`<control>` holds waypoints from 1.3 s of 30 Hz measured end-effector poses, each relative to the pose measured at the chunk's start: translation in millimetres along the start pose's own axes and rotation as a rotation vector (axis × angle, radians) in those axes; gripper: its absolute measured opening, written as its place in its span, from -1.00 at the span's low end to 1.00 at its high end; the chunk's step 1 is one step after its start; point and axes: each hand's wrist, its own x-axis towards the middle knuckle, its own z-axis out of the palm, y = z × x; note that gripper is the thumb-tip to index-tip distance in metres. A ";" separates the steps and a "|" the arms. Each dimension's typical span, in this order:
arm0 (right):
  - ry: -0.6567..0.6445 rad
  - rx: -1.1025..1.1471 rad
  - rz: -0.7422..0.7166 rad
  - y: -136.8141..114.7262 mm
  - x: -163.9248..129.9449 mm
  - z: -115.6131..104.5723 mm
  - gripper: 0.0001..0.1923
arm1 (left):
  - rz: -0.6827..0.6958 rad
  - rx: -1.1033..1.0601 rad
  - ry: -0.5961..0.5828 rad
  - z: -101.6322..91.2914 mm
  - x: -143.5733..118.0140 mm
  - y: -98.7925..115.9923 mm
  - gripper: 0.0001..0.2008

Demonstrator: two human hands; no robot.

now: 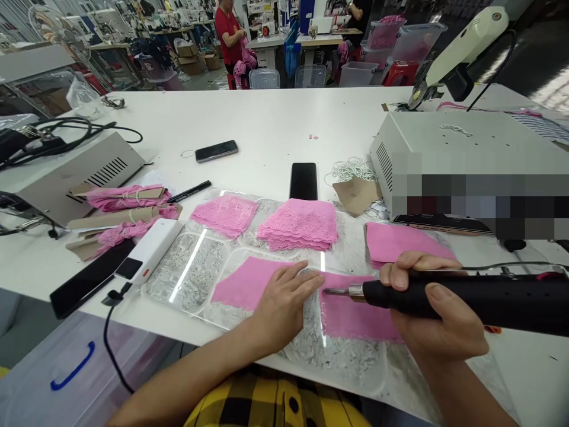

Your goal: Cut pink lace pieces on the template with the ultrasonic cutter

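Left hand (284, 302): flat, palm down, fingers (306, 274) spread narrow, pressing a pink fabric piece (246, 287); fingertips lie just short of the tool tip.
Right hand (433, 314): fingers wrapped tight round a black handheld tool (471, 296), thumb on top; cord runs off to the right.
Tool tip (338, 291): thin metal nib, pts left toward the left fingertips, hovering at or on the edge of a second pink piece (355, 314) — contact can't be told.
Under the hands: clear plastic sheet (191, 270) w/ scored, whitish marks, lying on the white surface (267, 124).
Beyond the fingers: two stacks of pink lace (300, 225), another pink stack (391, 240) just past the right knuckles, a black phone (303, 181) farther out.
Left of the left hand: white power bank (149, 252), cardboard-wrapped pink trim bundles (127, 197), black pen (189, 191).
Right side: grey metal box (444, 148) w/ blurred front.
Background: a person in a red shirt (229, 32) stands at a far bench.
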 end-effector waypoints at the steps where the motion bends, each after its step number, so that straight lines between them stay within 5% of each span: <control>1: -0.005 -0.005 -0.003 0.4 -0.2 -0.3 -0.87 | -0.006 -0.018 -0.010 0.4 0.1 0.0 -0.45; 18: -0.026 -0.061 0.003 3.4 -1.8 2.5 -0.92 | -0.023 -0.007 -0.167 1.4 -3.4 -0.4 -0.32; 28: -0.073 0.001 0.044 -4.6 -5.2 -1.3 -0.86 | -0.069 -0.043 -0.130 -1.1 -0.5 6.5 -0.57; 39: -0.159 -0.033 0.044 -1.6 -9.2 -4.2 -0.90 | -0.067 -0.039 -0.122 0.7 -1.5 5.4 -0.55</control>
